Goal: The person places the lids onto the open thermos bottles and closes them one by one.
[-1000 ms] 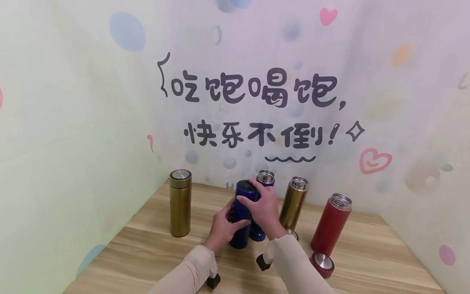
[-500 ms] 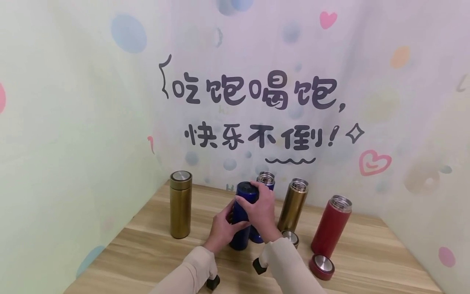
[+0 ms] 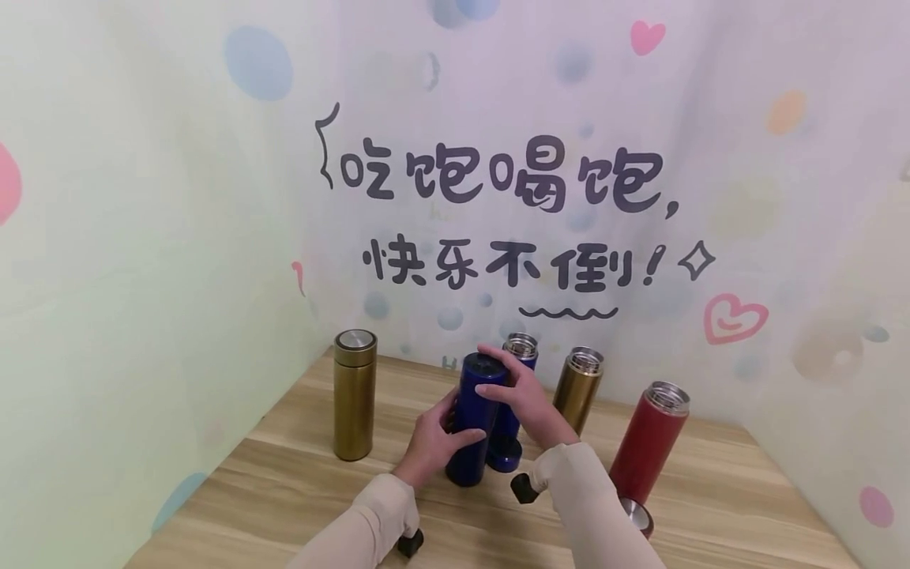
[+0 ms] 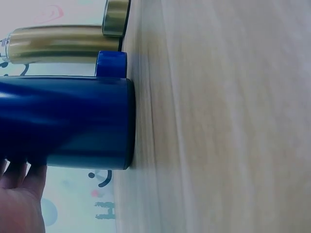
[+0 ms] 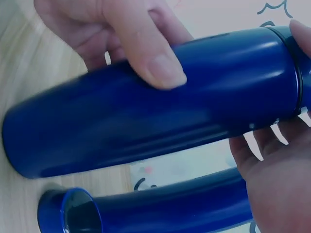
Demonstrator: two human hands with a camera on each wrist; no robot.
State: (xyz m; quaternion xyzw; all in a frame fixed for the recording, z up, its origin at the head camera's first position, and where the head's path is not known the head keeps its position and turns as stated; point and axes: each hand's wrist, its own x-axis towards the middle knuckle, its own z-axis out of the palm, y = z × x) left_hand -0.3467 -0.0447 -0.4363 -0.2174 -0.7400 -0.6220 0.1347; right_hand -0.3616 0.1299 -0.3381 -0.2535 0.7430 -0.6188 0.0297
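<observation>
A dark blue thermos (image 3: 469,442) stands on the table, tilted slightly in the head view. My left hand (image 3: 430,444) grips its body from the left, thumb across the front. My right hand (image 3: 526,401) holds the top, with thumb and fingers around the blue lid (image 5: 306,92), above a thin dark seam. Just behind stands a second blue thermos (image 3: 528,352), uncapped, its steel mouth showing. That one's loose blue lid (image 3: 505,456) lies at its foot, and the right wrist view shows the lid's hollow side.
A capped gold thermos (image 3: 353,411) stands at the left. To the right are an uncapped gold thermos (image 3: 577,391) and an uncapped red thermos (image 3: 648,449). The gold lid (image 4: 115,18) and red lid (image 3: 637,515) rest on the wooden table (image 3: 284,490) near them.
My right hand has turned about the lid, its wrist swinging outward to the right. The loose blue lid behind has come into sight. My left hand keeps its grip.
</observation>
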